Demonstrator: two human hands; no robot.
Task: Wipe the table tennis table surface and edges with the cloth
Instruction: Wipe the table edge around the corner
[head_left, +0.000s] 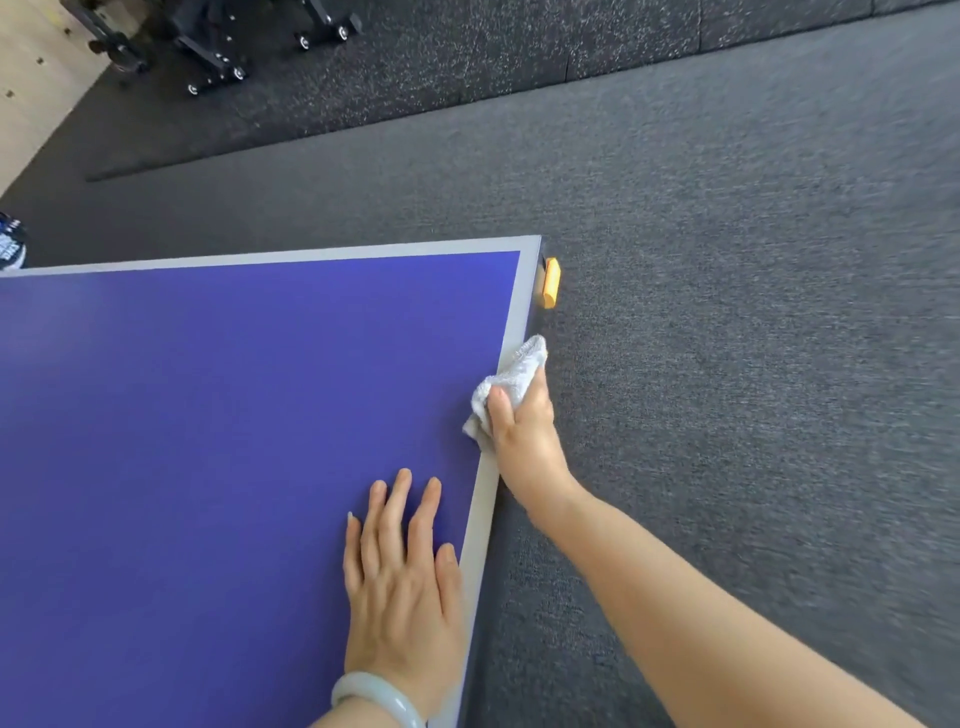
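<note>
Firstly, cloth (508, 380): white, bunched, sitting over the right edge of the table (208, 441), just short of its far right corner. Right hand (522, 434) is gripping it, thumb pressing on top, other fingers hidden past the edge. Left hand (402, 564) is lying flat on the blue surface beside the same edge, fingers straight and slightly spread; pale bracelet (375, 696) is circling its wrist. Yellow block (550, 283) is projecting from the right edge at the far corner. Grey carpet (727, 312) is lying below.

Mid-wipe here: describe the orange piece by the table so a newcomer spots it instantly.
On the blue table tennis table, follow the grey right border to the far corner. Just short of it, an orange block sticks out from the side, beyond the white cloth. Nothing else nearby is orange.
</note>
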